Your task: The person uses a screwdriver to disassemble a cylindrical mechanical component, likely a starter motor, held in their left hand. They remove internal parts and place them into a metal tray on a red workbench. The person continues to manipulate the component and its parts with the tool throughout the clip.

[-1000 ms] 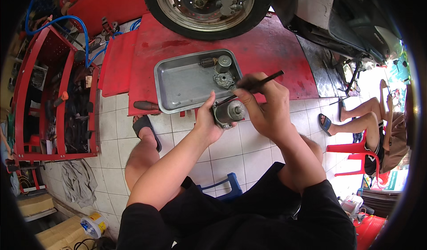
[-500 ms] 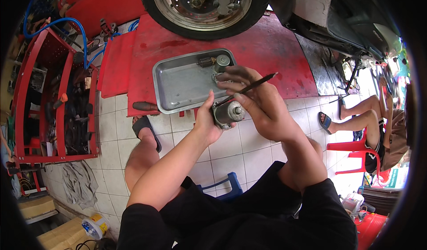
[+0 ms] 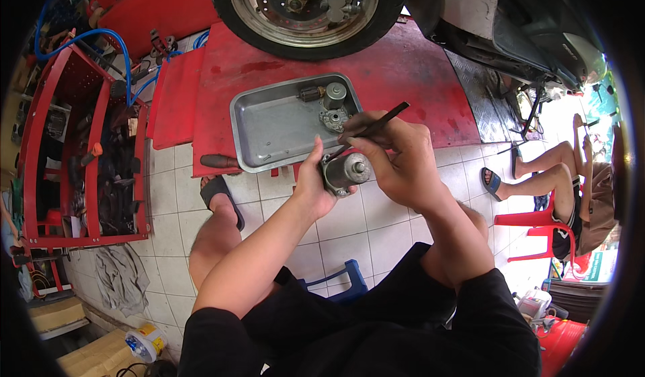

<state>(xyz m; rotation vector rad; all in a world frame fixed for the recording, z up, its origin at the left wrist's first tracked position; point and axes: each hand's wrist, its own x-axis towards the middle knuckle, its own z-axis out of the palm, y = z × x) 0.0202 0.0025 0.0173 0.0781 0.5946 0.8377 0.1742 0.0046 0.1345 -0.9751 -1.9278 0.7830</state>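
Note:
My left hand (image 3: 313, 182) is closed around a grey cylindrical metal motor body (image 3: 349, 175) with a rounded, speckled end. My right hand (image 3: 402, 159) grips a long, dark, thin tool (image 3: 388, 115) slanting from upper right down to the motor's left upper edge; I cannot make out its tip. Just beyond, a metal tray (image 3: 259, 128) holds a dark armature-like part (image 3: 310, 93), a grey cylindrical part (image 3: 334, 91), a cast housing (image 3: 334, 118) partly behind my right fingers, and small screws.
The tray stands on a red platform (image 3: 416, 95) below a motorcycle's wheel (image 3: 255, 21), beside a dark-handled tool (image 3: 218, 161). A red shelving cart (image 3: 50, 149) and blue hose are left. A person (image 3: 557, 175) sits at right by a red chair (image 3: 521, 219). A blue stool (image 3: 353, 276) is beneath me.
Half a second ago my right fingers were spread more loosely around the thin tool; now they are curled closer on it. The motor in my left hand has stayed about in place.

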